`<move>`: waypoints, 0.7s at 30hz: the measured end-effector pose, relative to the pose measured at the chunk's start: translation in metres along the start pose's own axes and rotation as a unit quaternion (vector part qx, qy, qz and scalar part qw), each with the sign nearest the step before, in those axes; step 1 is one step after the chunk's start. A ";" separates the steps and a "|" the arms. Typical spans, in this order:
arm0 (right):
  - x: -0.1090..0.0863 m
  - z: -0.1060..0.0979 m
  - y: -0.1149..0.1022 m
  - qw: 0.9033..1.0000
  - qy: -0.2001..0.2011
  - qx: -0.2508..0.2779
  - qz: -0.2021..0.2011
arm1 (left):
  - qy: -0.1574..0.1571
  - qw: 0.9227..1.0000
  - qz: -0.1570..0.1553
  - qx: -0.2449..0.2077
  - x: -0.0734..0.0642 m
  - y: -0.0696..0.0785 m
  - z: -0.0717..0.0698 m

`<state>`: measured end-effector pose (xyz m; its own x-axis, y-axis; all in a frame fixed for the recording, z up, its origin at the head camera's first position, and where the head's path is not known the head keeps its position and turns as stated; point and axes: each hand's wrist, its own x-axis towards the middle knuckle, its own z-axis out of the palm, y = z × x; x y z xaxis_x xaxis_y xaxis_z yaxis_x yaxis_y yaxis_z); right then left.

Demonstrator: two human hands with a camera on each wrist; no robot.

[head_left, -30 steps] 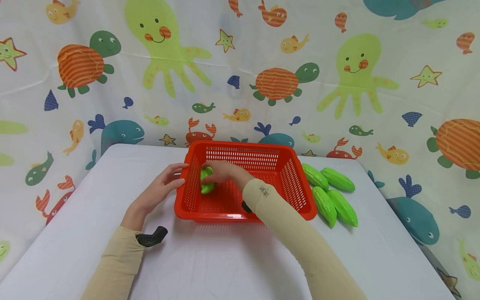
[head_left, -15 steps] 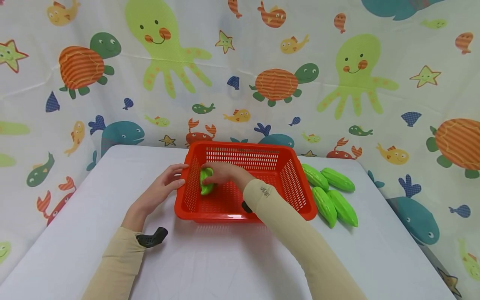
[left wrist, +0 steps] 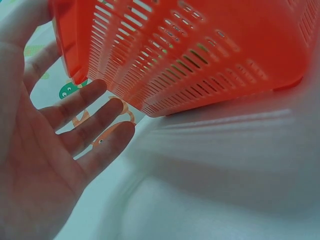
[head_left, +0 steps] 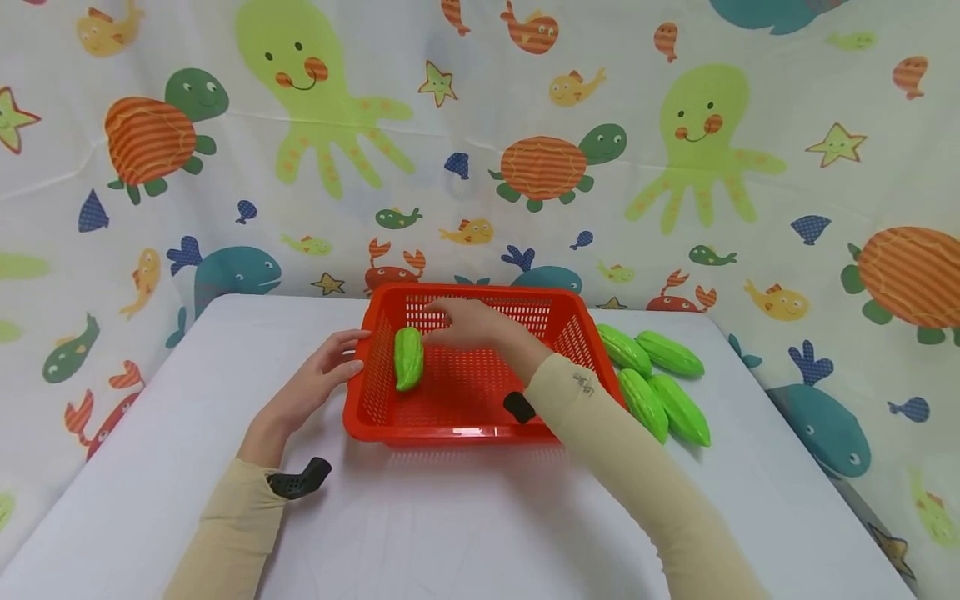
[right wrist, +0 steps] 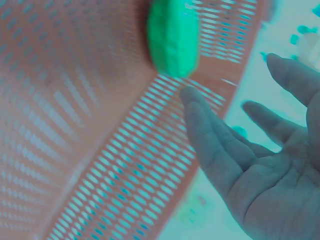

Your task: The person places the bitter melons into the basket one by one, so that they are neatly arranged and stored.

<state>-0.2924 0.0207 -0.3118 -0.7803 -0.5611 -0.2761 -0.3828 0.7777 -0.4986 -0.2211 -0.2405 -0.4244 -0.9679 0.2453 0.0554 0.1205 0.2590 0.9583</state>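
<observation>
Green ridged gourd point(head_left: 408, 358) inside the red slotted plastic basket point(head_left: 420, 433), lying front-to-back, tip nearward
My right hand point(head_left: 476, 325) hovers beside it, loose, empty; my left hand point(head_left: 311, 379), fingers extended, touches the rim; four more gourds point(head_left: 678, 408) lie outside

A tabletop recording set-up, the kind of room being indeterminate. A white table point(head_left: 442, 533) stands before a pale cloth point(head_left: 495, 92) printed with cartoon sea animals point(head_left: 543, 167), which fills the background and flanks both sides (the room beyond is hidden); black cameras point(head_left: 300, 481) worn at both wrists indicate a place of recording.
</observation>
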 end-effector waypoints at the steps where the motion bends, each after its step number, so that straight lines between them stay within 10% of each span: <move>1: -0.007 -0.005 0.001 1.000 0.009 0.000 -0.003 | 0.000 1.000 -0.001 -0.001 0.000 0.000 0.000; 9: -0.058 -0.033 0.014 0.997 0.077 0.009 -0.019 | -0.001 1.000 -0.005 -0.001 0.002 0.001 0.002; 21: -0.110 -0.024 0.047 0.982 0.177 0.063 -0.015 | 0.005 1.000 -0.005 0.005 0.000 -0.001 0.001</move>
<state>-0.2369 0.1259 -0.2851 -0.9012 -0.4322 0.0320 -0.3614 0.7086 -0.6060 -0.2210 -0.2402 -0.4253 -0.9711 0.2336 0.0490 0.1134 0.2708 0.9559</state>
